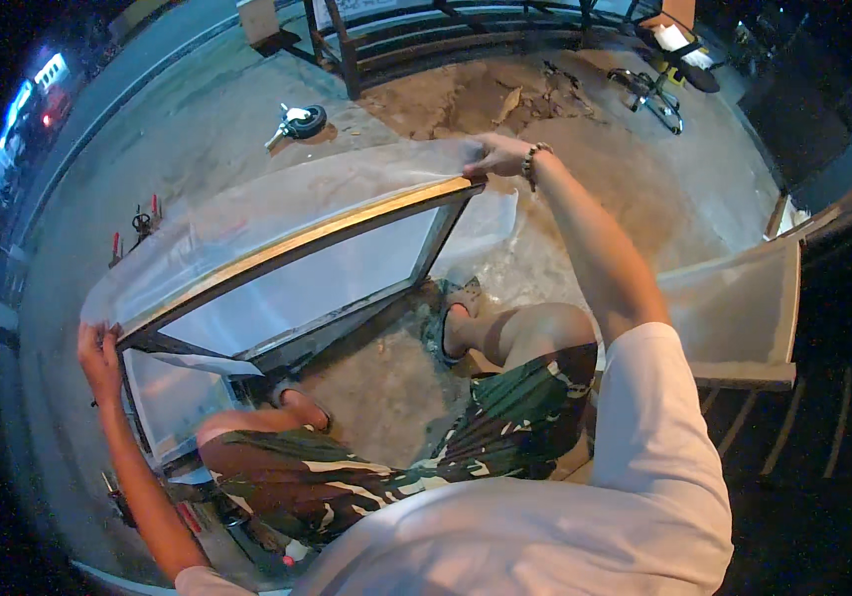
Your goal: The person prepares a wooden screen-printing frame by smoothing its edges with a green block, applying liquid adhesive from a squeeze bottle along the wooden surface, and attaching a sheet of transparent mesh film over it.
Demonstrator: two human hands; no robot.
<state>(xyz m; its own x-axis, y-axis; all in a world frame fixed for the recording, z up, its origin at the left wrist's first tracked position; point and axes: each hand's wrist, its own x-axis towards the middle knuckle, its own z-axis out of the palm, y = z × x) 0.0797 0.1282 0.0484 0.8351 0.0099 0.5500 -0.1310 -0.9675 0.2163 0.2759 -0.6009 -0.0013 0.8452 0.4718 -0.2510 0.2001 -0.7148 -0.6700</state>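
Note:
A rectangular framed panel (297,273) with a pale inner face and a yellow-tan strip along its top edge (347,219) stands tilted between my knees. A translucent plastic sheet (222,204) spreads beyond that edge. My left hand (100,363) is closed on the top edge's left end, at the sheet's corner. My right hand (496,157), with a beaded bracelet at the wrist, grips the sheet and frame at the right end. A smaller translucent panel (163,397) sits under the left end.
A caster wheel (304,123) lies on the concrete floor ahead. Hand tools (143,223) stand at left. A bench (352,70), a dark metal object (644,99) and leaves are farther back. A pale padded board (724,318) is at my right, tools (188,517) by my left leg.

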